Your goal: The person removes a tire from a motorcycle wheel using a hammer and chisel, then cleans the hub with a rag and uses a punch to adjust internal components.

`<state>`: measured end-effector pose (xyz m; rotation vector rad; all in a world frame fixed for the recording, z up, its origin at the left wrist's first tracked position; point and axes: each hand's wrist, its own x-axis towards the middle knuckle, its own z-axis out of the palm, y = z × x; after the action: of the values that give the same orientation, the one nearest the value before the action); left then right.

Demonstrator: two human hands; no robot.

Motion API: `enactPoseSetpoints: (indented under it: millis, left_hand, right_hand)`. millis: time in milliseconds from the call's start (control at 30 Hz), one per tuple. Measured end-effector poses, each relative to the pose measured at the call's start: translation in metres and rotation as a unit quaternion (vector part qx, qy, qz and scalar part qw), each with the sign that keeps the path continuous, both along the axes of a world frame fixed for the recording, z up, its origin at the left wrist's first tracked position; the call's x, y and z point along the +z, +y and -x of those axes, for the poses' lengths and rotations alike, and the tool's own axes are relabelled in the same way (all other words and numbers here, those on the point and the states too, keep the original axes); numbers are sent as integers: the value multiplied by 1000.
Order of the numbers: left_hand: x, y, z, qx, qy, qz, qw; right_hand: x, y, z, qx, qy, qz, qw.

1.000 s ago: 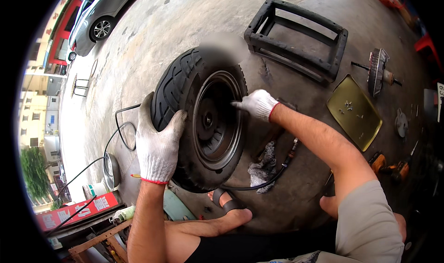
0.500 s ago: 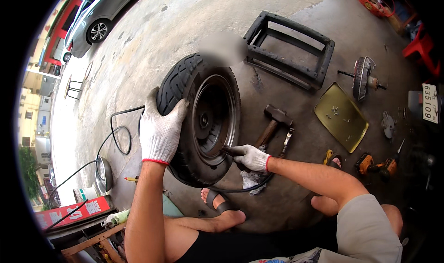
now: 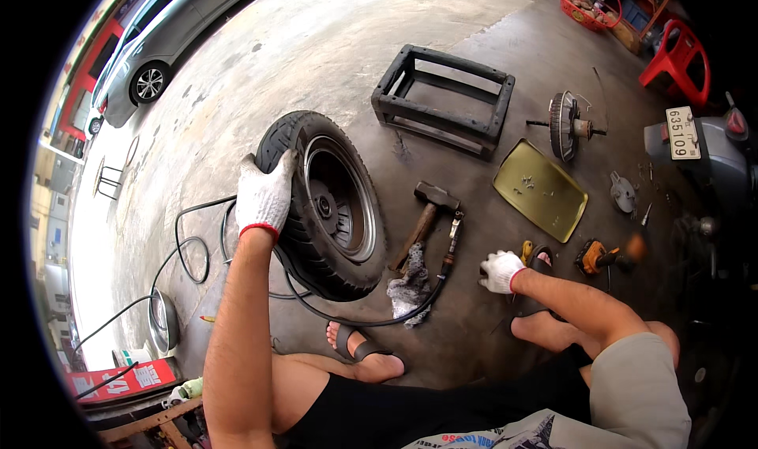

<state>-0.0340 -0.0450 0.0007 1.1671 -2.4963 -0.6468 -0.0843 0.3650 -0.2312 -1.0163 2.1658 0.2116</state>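
Note:
My gloved left hand (image 3: 264,192) grips the upper left of a black tyre on a dark wheel (image 3: 335,263), which stands tilted on the floor. My gloved right hand (image 3: 499,272) is off the wheel, held low to its right with fingers curled; anything inside them is hidden. Near that hand are a yellow-handled tool (image 3: 527,251) and my sandalled foot. Between wheel and hand lie a hammer (image 3: 430,195), a crumpled rag (image 3: 407,291) and an air hose with a metal fitting (image 3: 452,247).
Farther out are a black metal frame (image 3: 438,120), a yellow tray (image 3: 545,212) with small fasteners, a hub assembly (image 3: 564,125) and a cordless drill (image 3: 592,255). A scooter (image 3: 714,141) and red chair (image 3: 675,62) stand right; a grey car (image 3: 142,46) is upper left.
My right hand has left the rim and moved right and low, past the hammer. My left hand still holds the tyre. The view has shifted, showing more of the chair and scooter.

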Motion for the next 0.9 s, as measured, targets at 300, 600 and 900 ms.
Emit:
enactPoseSetpoints:
  millis: [300, 600, 900]
  left_hand:
    - [-6, 4, 2, -3, 3, 2, 1000]
    - [-10, 6, 3, -2, 16, 0, 1000]
    - [-5, 4, 11, 17, -2, -10, 1000]
  right_hand:
    - [-57, -87, -4, -470, 54, 202, 858]
    - [-60, -89, 2, -632, -393, 448, 496]
    - [60, -96, 8, -402, -632, 542, 382]
